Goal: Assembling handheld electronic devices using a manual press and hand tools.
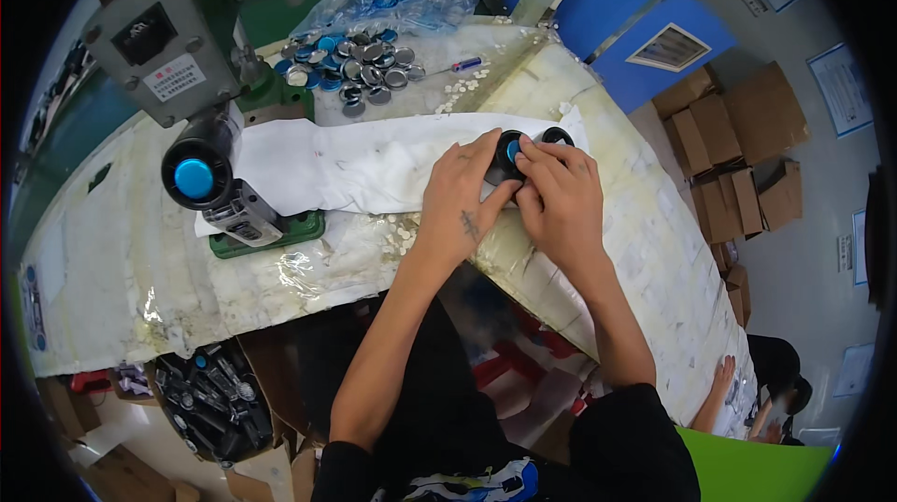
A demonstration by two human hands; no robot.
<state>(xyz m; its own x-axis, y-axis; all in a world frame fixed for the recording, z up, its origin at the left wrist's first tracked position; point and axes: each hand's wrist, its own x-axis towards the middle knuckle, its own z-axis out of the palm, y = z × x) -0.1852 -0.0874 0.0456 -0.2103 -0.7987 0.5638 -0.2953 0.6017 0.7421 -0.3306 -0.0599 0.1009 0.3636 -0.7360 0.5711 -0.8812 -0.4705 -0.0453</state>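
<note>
A black round-headed part (505,164) with a blue disc in its face lies on the white cloth (374,156), between my two hands. My left hand (461,198) is wrapped against its left side, thumb and fingertips touching it. With its fingertips pressed together at the blue disc (514,151), my right hand (563,198) grips the part's right side. Its lower portion is covered by my fingers. Just beyond my right fingers sits a second black round part (558,136). Left of the cloth, a similar black part (196,170) with a blue face stands by the green-based press.
A grey and green press (163,44) rises at the left. Loose silver and blue caps (364,68) and a clear plastic bag (392,2) lie at the back, beside a screwdriver (466,64). Below the table, a carton holds black parts (215,399). Another person's arm (718,395) shows at right.
</note>
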